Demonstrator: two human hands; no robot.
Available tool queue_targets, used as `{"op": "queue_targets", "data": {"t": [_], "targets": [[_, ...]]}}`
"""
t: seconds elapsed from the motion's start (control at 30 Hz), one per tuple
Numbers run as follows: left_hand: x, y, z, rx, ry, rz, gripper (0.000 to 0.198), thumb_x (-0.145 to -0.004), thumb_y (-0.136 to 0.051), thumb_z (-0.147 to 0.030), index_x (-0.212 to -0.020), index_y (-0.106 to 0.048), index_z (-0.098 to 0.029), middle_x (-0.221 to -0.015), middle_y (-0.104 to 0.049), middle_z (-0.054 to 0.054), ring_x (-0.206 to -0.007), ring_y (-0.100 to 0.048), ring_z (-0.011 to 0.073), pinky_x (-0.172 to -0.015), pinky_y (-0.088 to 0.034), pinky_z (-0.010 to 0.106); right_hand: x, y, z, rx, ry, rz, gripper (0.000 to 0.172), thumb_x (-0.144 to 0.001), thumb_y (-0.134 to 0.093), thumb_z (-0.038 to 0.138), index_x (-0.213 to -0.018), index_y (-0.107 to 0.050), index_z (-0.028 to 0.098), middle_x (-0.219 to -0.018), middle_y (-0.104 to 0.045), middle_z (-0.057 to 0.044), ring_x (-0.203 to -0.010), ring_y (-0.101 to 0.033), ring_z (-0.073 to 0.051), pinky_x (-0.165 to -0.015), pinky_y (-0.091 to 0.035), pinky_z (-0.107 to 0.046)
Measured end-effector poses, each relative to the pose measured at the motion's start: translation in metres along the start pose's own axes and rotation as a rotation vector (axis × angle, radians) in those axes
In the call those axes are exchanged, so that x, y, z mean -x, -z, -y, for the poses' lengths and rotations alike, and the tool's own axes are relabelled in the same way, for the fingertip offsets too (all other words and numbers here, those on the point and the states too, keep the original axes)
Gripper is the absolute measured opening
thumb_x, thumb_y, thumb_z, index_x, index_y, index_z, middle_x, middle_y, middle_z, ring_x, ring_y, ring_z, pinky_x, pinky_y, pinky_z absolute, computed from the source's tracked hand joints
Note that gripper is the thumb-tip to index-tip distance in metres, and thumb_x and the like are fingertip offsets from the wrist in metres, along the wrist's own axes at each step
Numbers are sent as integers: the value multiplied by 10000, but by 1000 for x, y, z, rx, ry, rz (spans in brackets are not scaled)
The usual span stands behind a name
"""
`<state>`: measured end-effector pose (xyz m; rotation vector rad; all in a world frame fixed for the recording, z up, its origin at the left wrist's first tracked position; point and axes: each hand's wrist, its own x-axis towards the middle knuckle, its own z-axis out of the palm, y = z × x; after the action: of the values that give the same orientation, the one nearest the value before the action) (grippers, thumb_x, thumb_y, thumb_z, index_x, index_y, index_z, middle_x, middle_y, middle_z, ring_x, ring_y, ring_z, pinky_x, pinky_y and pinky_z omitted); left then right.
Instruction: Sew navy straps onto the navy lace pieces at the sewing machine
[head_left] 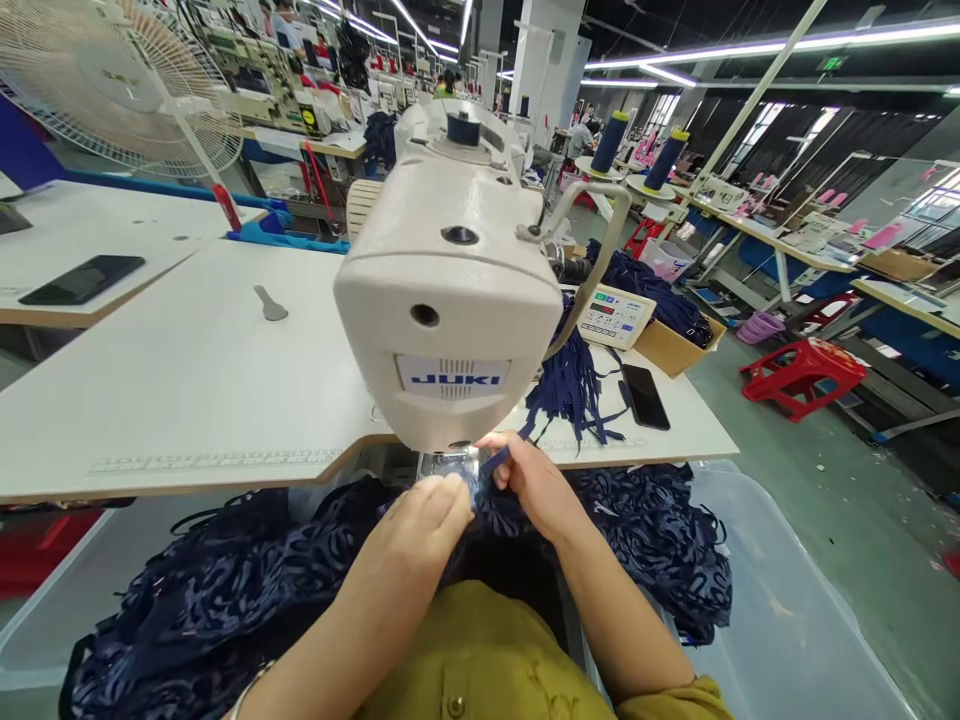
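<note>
The white sewing machine (450, 280) stands in front of me, its needle area hidden behind its head. Just under that head my left hand (431, 525) is closed, fingers pressed together on navy patterned fabric (472, 470). My right hand (529, 480) pinches a narrow navy strap (493, 462) between thumb and fingers, right beside the machine's work plate. More navy patterned garments (217, 580) with thin straps lie heaped below the table edge, on both sides of my arms.
A bundle of navy straps (570, 385) lies on the table (187, 380), with a black phone (643, 396) and a control panel (615, 315) close by. A grey metal piece (270, 304) rests at left. Translucent bins (787, 590) flank my lap. A fan (120, 80) stands behind.
</note>
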<state>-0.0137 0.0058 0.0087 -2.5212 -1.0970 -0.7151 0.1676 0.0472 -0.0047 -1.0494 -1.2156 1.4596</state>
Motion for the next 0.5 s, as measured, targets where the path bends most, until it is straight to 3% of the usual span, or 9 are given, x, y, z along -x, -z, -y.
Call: {"op": "queue_targets", "data": {"t": [0.17, 0.33, 0.5], "targets": [[17, -5, 6, 163, -41, -43, 359, -911, -355, -49, -1203, -552, -118, -1178, -643, 102, -1112, -588, 177, -957, -499, 302, -7, 2, 1, 312, 120, 3, 227, -920, -453, 401, -976, -572, 217, -668, -451, 35, -572, -441, -121, -558, -380, -252], [34, -15, 12, 245, -17, -64, 437, -886, -411, -16, -1310, -474, -105, -1288, -582, 124, -1253, -496, 191, -1048, -437, 323, -7, -1, -10, 295, 118, 0, 167, -887, -496, 280, -1046, -521, 236, -742, -460, 33, -633, -451, -121, -586, -387, -243], [28, -17, 9, 170, -76, -80, 406, -911, -378, -34, -1283, -522, -111, -1294, -593, 90, -1265, -483, 186, -1068, -405, 312, -6, -4, -11, 281, 124, 23, 167, -865, -531, 232, -1031, -517, 233, -785, -502, 29, -684, -489, -120, -683, -418, -264]]}}
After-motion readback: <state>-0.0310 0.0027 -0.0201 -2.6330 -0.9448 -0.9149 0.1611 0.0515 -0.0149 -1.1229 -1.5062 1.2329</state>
